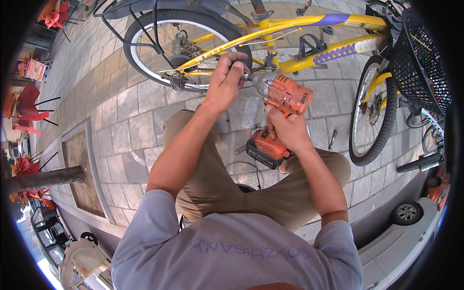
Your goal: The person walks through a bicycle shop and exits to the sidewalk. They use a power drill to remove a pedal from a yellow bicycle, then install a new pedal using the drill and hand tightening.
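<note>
My right hand (284, 125) grips the handle of an orange cordless impact wrench (286, 92), its battery pack (266, 146) hanging below the grip. The tool's nose points left, towards my left hand (230, 78). The fingers of that hand are closed at the metal socket (247, 76) on the tool's tip; what else they may hold is hidden. Just beyond both hands stands a bicycle with a yellow frame (297, 66). Its rear wheel (132, 47) is behind and to the left of my left hand.
A front wheel (389, 123) and black basket (417, 61) are at the right. On the paving lie a socket tool (332, 139), a small dark part (228, 116) and a clear plastic bag (251, 110). A tree trunk (47, 178) is at the left; a parked white car (402, 239) is lower right.
</note>
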A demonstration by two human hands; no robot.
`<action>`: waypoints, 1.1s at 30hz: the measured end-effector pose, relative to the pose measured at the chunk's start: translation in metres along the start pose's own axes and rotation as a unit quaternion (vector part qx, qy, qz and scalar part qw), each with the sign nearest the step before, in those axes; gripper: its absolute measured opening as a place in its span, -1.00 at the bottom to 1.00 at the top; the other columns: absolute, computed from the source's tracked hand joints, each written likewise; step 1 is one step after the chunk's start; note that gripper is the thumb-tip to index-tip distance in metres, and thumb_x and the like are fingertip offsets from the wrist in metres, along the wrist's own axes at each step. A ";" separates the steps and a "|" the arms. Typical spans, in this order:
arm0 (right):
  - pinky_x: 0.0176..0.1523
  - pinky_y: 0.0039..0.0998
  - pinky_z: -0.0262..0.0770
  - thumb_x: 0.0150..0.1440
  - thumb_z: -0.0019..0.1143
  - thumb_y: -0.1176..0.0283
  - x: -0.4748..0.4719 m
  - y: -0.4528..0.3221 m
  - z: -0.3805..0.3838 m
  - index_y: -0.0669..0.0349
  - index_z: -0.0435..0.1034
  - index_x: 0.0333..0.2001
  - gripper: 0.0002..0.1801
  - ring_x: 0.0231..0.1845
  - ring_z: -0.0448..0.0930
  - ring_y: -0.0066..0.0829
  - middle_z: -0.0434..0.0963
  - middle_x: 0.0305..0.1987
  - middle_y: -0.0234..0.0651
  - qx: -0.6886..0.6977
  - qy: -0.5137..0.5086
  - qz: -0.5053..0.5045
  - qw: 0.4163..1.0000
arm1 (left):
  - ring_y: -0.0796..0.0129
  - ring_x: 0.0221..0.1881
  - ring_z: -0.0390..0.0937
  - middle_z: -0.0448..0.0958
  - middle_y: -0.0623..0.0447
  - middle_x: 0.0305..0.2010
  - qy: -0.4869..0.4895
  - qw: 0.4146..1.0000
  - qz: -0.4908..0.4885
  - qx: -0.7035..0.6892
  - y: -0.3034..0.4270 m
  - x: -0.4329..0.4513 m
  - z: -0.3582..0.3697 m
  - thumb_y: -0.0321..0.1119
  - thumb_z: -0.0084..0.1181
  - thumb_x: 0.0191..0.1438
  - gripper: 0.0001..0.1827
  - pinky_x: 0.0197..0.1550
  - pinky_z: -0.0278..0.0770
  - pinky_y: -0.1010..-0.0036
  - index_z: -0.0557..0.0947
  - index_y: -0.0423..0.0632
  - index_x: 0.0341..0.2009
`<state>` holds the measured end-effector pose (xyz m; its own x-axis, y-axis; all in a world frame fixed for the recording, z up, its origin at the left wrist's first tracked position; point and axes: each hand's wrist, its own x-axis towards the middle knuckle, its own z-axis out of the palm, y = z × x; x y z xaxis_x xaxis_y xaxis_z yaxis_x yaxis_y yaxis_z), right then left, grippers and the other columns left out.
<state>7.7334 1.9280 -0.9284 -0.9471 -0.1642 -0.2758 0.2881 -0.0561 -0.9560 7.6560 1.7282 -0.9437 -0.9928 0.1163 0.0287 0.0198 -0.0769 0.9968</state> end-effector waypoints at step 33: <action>-0.59 -0.57 0.37 0.23 0.26 0.56 0.006 0.010 -0.003 0.24 0.42 -0.14 -0.83 -0.61 0.45 -0.69 0.50 -0.43 -0.46 0.042 0.098 -0.105 0.989 | 0.06 0.18 0.48 0.47 -0.15 0.21 -0.097 0.895 -0.173 -0.400 0.008 0.012 0.023 0.22 0.00 0.32 -0.29 0.26 0.40 0.08 0.36 -0.15 0.23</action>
<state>7.7299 1.9290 -0.9398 -0.9941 0.0541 -0.0935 0.0844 -0.1522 -0.9847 7.6468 1.7516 -0.9340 -0.8824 0.4345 -0.1807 -0.4526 -0.6787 0.5784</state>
